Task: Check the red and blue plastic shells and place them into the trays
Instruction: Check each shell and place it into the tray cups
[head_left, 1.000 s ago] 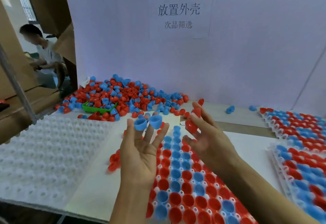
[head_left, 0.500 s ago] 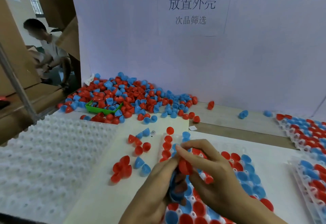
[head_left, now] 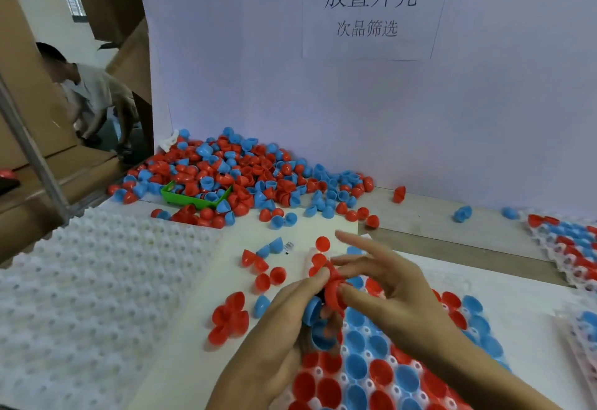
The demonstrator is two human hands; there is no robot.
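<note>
Both hands low over partly filled tray (head_left: 361, 374) at 6 o'clock. Right hand (head_left: 397, 293) pinching red shell (head_left: 334, 293) thumb against fingertip, index and middle spread out; probably turning it for a check before dropping into a pocket. Left hand (head_left: 284, 322) curled round blue shells (head_left: 311, 311), likely a stock to feed the rows. Loose shell pile (head_left: 239, 177) at 11 o'clock with green tray (head_left: 193, 198). Empty white tray (head_left: 90, 280) at 9 o'clock on bench (head_left: 452, 232). Paper sign (head_left: 371, 9) at 12 reads 放置外壳 / 次品筛选.

Head view looks down, close over the hands (head_left: 339, 306)
</note>
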